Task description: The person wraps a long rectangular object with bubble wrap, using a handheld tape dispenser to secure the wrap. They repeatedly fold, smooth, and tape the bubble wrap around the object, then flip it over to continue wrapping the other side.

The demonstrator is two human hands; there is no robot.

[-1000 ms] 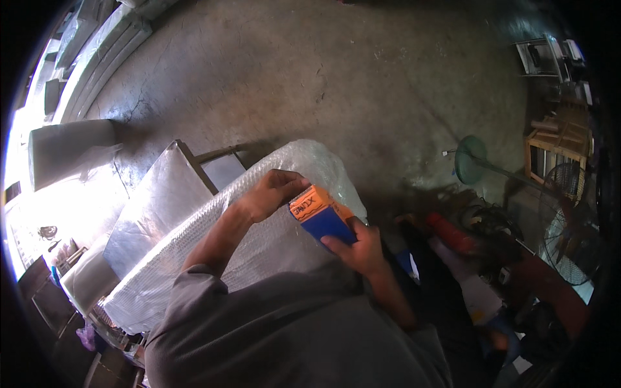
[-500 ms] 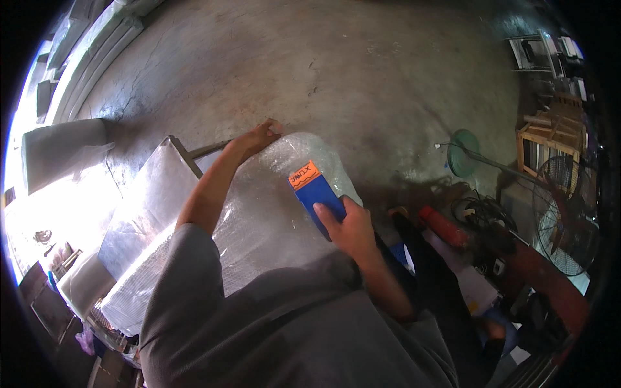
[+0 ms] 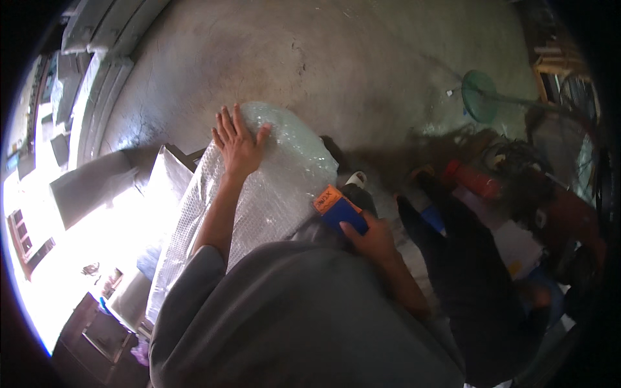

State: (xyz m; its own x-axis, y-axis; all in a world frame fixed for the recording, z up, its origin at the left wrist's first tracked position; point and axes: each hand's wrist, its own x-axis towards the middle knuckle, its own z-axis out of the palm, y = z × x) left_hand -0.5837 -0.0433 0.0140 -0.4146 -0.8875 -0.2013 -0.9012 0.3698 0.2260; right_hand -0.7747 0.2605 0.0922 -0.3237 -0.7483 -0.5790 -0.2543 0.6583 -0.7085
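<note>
From where I stand: right hand (image 3: pixel 374 238), grip closed on blue-orange box (image 3: pixel 341 210), dark lettering on orange end; left hand (image 3: pixel 240 152) spread open on bubble wrap (image 3: pixel 284 165).

There were two bare hands, one left hand (image 3: pixel 239 150) and one right hand (image 3: pixel 374 237), with one blue-and-orange block (image 3: pixel 341 211).
Other items counted were one bubble-wrapped bundle (image 3: pixel 281 171), one green disc (image 3: pixel 479 97), one red cylinder (image 3: pixel 475 180) and one purple bag (image 3: pixel 140 352).
</note>
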